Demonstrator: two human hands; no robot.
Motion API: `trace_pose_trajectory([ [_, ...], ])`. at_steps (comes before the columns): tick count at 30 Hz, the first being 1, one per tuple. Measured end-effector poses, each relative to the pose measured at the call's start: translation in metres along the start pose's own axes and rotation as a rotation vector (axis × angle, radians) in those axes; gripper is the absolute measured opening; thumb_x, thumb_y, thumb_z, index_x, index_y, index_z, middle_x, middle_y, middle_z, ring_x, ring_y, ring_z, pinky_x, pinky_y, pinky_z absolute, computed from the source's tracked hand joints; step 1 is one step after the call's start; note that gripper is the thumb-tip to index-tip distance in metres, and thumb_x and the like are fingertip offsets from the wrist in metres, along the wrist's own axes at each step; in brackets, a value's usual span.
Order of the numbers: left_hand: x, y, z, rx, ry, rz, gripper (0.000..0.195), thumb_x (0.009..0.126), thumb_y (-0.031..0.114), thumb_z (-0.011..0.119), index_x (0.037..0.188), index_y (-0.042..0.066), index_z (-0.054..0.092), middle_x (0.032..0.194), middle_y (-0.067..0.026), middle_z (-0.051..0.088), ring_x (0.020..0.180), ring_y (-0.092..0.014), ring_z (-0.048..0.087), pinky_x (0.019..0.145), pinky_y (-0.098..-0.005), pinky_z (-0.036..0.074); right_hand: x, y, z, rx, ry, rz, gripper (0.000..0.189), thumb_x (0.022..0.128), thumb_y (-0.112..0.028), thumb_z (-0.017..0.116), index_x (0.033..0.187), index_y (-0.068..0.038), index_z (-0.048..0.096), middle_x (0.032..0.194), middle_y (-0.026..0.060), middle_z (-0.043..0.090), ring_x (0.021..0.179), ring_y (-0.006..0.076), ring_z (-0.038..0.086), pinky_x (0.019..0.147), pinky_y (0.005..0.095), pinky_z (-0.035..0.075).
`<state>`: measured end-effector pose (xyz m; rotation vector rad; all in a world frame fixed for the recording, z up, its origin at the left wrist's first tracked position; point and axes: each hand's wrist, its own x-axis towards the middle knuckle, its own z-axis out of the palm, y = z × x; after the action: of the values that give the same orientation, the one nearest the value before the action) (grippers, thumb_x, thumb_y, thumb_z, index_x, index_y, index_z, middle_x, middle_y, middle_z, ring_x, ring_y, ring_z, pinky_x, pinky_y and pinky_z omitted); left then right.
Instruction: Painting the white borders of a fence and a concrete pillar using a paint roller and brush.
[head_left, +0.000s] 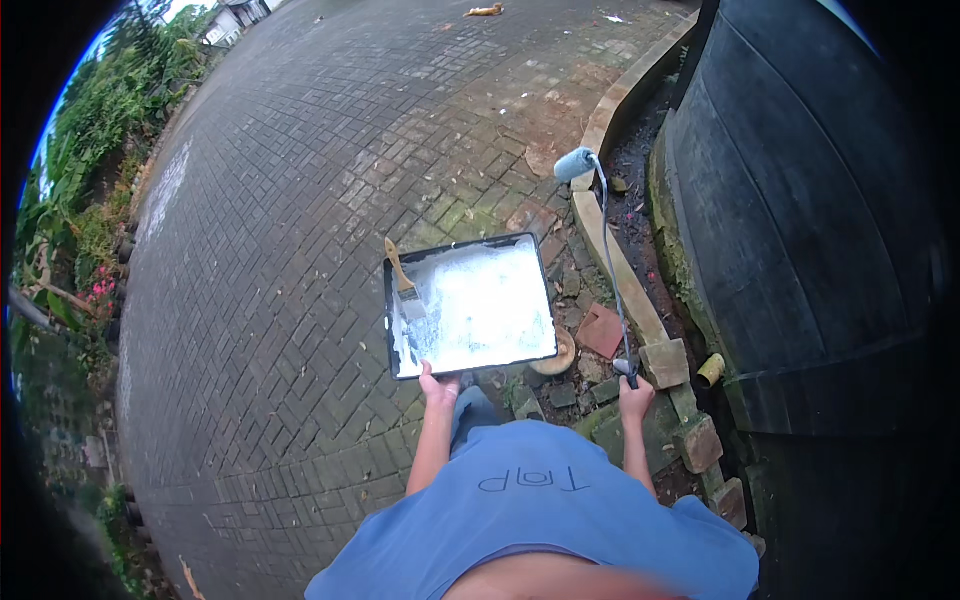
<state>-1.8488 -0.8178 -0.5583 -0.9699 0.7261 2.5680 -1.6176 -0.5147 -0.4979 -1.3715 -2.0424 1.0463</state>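
My left hand (440, 386) grips the near edge of a black paint tray (472, 304), its thumb over the rim and its fingers hidden underneath. White paint coats the inside of the tray. A flat paintbrush (400, 270) with a wooden handle leans on the tray's left side, its bristles in the paint. On the right, my right hand (636, 397) is closed around the dark handle of a paint roller (616, 281). The roller's long wire frame reaches forward, and its light blue sleeve (575, 164) is raised beyond the tray, apart from it.
A large dark curved wall (810, 187) rises at the right, with a narrow gutter and low concrete kerb (626, 277) along it. Loose bricks, a red tile (601, 331) and a round stump-like piece (556, 356) lie near my feet. Block paving (285, 300) extends left towards plants.
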Motion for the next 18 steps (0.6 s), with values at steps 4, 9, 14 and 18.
trace_pose_trajectory([
  [4,0.08,0.028,0.091,0.099,-0.093,-0.077,0.058,0.093,0.047,0.039,0.125,-0.001,0.041,0.121,-0.0164,0.05,0.111,-0.032,0.049,0.095,-0.0482,0.041,0.009,-0.045,0.084,0.011,0.116,0.055,0.021,0.07,-0.018,0.066,0.071,0.003,0.063,0.06,0.0184,0.059,0.059,0.0311,0.061,0.059,0.041,0.044],
  [9,0.19,0.049,0.154,0.207,-0.16,-0.117,0.061,0.093,0.048,0.038,0.131,0.001,0.037,0.13,-0.0175,0.045,0.119,-0.035,0.043,0.101,-0.0529,0.033,0.02,-0.098,0.131,-0.027,0.183,0.153,0.022,0.068,-0.015,0.065,0.063,0.005,0.058,0.052,0.0171,0.054,0.047,0.0247,0.055,0.051,0.0395,0.04],
  [14,0.252,0.035,0.271,0.292,-0.214,-0.196,0.057,0.093,0.046,0.039,0.131,0.004,0.037,0.13,-0.0168,0.044,0.119,-0.036,0.043,0.1,-0.0547,0.034,0.081,-0.125,0.184,-0.012,0.159,0.127,0.024,0.068,-0.015,0.064,0.059,0.004,0.054,0.049,0.015,0.052,0.045,0.0201,0.053,0.049,0.0373,0.039],
  [18,0.324,0.019,0.346,0.364,-0.203,-0.293,0.057,0.092,0.049,0.043,0.125,0.003,0.043,0.122,-0.0148,0.049,0.107,-0.033,0.049,0.093,-0.0522,0.04,0.15,-0.177,0.236,0.093,0.087,0.082,0.025,0.067,-0.015,0.064,0.057,0.004,0.052,0.046,0.0123,0.048,0.043,0.0175,0.049,0.046,0.0365,0.037],
])
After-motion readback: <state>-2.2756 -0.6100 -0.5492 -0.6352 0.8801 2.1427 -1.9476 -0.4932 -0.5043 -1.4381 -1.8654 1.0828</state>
